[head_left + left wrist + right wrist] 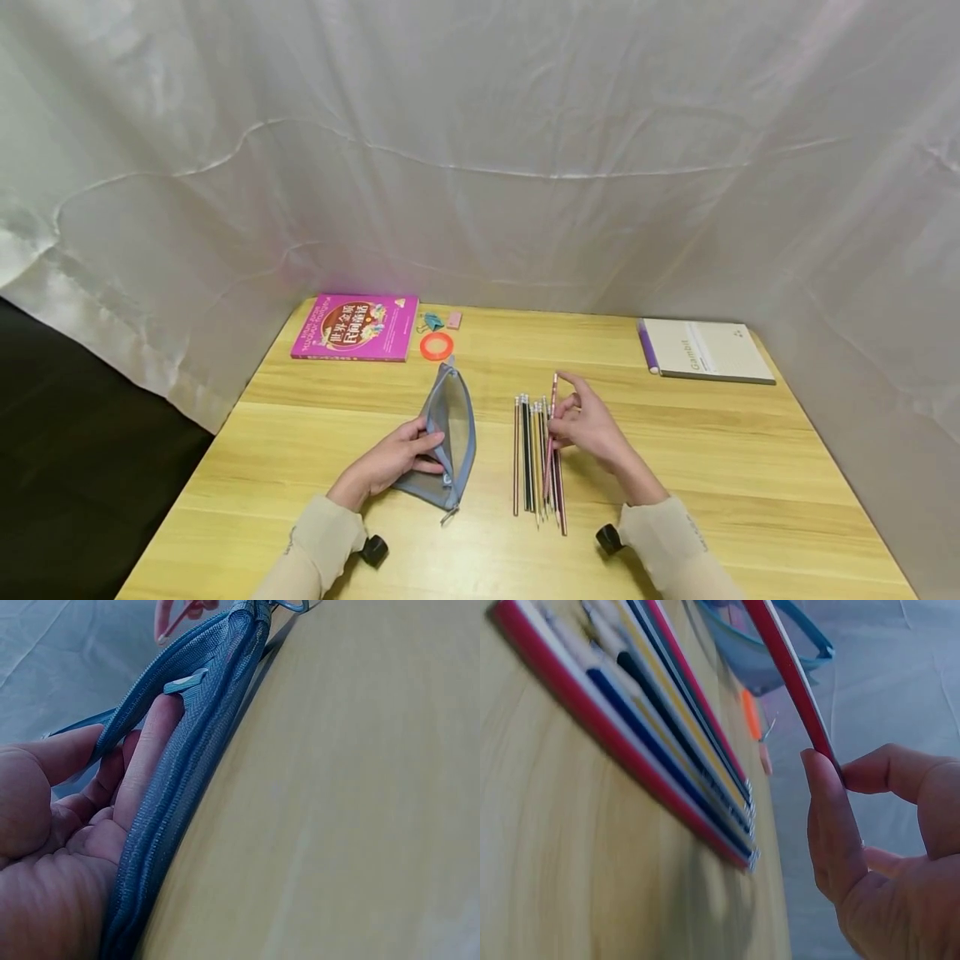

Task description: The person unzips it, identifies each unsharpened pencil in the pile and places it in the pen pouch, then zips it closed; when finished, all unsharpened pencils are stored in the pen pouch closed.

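Note:
My left hand (393, 458) grips one side of a blue-grey mesh pencil case (427, 492), whose zipped mouth gapes wide. In the left wrist view the thumb is on the edge of the case (217, 712), and a finger reaches inside the mouth. Between thumb and fingertips my right hand (588, 425) pinches a red pencil (791, 675), lifted and tilted above the table. Under and beside that hand lies a row of several pencils (527, 454), red, dark and yellow, with their metal ends away from me. The right wrist view is slightly blurred on those pencils.
Behind the case are an orange tape ring (425, 352), a teal binder clip (432, 322), a pink eraser (454, 320) and a magenta book (307, 343). At the back right lie a purple marker (647, 346) and a pale notebook (731, 350). Grey curtains (525, 233) border the table.

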A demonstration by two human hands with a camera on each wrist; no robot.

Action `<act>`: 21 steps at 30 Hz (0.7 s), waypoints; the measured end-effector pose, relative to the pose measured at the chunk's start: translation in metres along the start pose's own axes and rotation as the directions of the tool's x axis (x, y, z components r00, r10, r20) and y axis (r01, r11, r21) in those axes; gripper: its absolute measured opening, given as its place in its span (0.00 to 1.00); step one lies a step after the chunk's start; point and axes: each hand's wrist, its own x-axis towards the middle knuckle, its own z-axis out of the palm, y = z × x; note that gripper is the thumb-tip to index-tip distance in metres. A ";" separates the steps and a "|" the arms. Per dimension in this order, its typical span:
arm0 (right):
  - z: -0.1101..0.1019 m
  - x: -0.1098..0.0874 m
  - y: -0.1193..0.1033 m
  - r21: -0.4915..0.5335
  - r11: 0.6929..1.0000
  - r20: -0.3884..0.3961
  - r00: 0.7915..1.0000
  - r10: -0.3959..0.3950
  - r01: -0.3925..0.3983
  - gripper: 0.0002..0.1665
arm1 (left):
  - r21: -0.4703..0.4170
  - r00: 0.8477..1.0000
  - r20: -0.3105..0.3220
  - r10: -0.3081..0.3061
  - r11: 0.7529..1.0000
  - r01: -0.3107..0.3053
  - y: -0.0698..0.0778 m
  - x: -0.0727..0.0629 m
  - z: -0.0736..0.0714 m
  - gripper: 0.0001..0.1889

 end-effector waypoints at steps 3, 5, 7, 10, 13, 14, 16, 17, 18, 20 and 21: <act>0.009 0.000 -0.005 0.027 0.999 0.009 1.000 -0.027 0.026 0.58 | 0.005 1.000 -0.001 0.004 1.000 -0.004 0.000 -0.001 -0.001 0.22; 0.016 0.001 -0.007 0.045 0.998 0.006 0.999 -0.042 0.041 0.57 | 0.009 1.000 0.000 0.005 1.000 -0.005 -0.001 -0.001 -0.002 0.24; 0.023 0.002 -0.009 0.061 0.996 -0.003 0.998 -0.060 0.060 0.57 | 0.007 1.000 0.001 0.004 1.000 -0.004 -0.002 -0.002 -0.002 0.26; 0.034 0.005 -0.012 0.093 0.992 -0.035 0.996 -0.087 0.090 0.57 | 0.003 1.000 0.003 0.004 1.000 -0.004 -0.003 -0.002 -0.002 0.27; 0.045 0.008 -0.015 0.099 0.987 -0.070 0.990 -0.119 0.125 0.58 | -0.003 1.000 0.005 0.006 1.000 -0.006 -0.003 -0.001 -0.002 0.28; 0.049 0.009 -0.016 0.101 0.985 -0.082 0.988 -0.129 0.137 0.58 | -0.004 1.000 0.006 0.006 1.000 -0.006 -0.003 -0.001 -0.002 0.28; 0.055 0.010 -0.018 0.095 0.982 -0.096 0.984 -0.151 0.160 0.58 | -0.004 1.000 0.006 0.008 1.000 -0.008 -0.003 -0.001 -0.001 0.27; 0.058 0.011 -0.018 0.091 0.981 -0.101 0.981 -0.164 0.173 0.58 | -0.004 1.000 0.005 0.009 1.000 -0.009 -0.003 0.000 -0.001 0.27; 0.061 0.011 -0.019 0.091 0.979 -0.104 0.979 -0.174 0.183 0.58 | -0.005 1.000 0.003 0.011 1.000 -0.011 -0.003 0.000 -0.001 0.27; 0.066 0.012 -0.021 0.095 0.974 -0.103 0.975 -0.196 0.205 0.58 | -0.006 1.000 -0.005 0.014 1.000 -0.014 -0.002 0.001 0.000 0.26; 0.069 0.012 -0.021 0.097 0.972 -0.102 0.974 -0.202 0.212 0.58 | -0.007 1.000 -0.009 0.016 1.000 -0.016 -0.001 0.001 0.000 0.25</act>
